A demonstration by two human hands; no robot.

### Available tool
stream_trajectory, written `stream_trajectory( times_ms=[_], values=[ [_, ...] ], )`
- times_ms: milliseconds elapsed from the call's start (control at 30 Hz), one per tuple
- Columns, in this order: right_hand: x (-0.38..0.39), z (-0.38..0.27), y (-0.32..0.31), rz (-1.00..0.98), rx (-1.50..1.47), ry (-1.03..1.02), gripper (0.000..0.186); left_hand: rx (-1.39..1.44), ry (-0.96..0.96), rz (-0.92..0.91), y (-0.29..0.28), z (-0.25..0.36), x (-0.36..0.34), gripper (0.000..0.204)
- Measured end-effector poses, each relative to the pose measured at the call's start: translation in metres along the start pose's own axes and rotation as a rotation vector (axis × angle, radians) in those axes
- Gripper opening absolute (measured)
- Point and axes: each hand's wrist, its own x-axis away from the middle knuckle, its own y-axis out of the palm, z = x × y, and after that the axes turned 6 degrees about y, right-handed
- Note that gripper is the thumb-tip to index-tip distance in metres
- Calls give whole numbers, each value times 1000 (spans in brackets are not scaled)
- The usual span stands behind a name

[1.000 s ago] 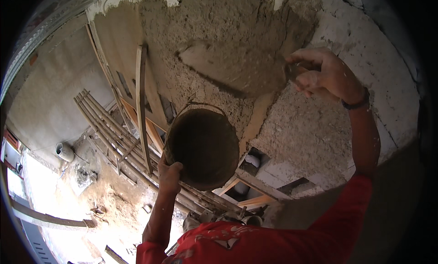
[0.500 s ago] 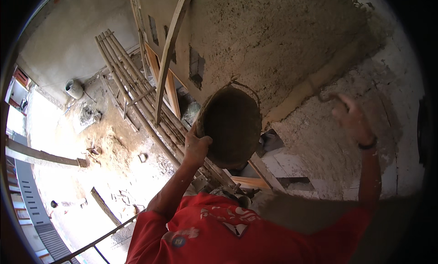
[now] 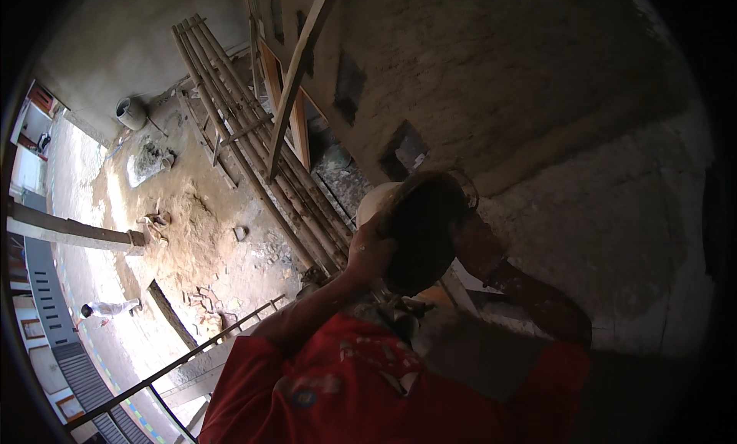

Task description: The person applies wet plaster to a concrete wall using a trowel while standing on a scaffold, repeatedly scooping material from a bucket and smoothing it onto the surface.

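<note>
A dark, round bucket (image 3: 421, 221) is held in front of a red shirt (image 3: 338, 367), close to a wall (image 3: 491, 75), its mouth tilted up toward the camera. Its left side is grasped by the fingers of the left hand (image 3: 370, 252), while the right hand (image 3: 477, 246) is placed at the opposite side, by the rim. In the deep shadow there, neither the bucket's contents nor whether anything is gripped by the right fingers can be told. The work is judged to be well along but unfinished: the upper stretch of wall appears to be covered in a brown coat, edged by a slanting band (image 3: 553, 148), while the paler area (image 3: 591, 229) beneath is seemingly left to be completed. The wall is broken by dark openings (image 3: 351, 79) near the bucket. Beyond, bamboo poles (image 3: 303, 217) are laid side by side, crossed by a wooden beam (image 3: 292, 91), and sand (image 3: 192, 221) is heaped on the floor below.
</note>
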Motion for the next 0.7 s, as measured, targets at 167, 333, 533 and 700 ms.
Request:
stream_trajectory(
  times_ms=[167,333,533,700],
  values=[
    [20,-19,15,-245,-473,51,19,-83,-10,44,3,-7,3,52],
    [24,-19,84,-57,-717,-184,21,-69,32,70,5,-4,0,57],
    [6,3,66,382,-540,-271,32,193,93,155,-10,3,-2,63],
    [-20,23,33,194,-654,-63,42,323,96,201,-15,9,-10,60]
  ],
)
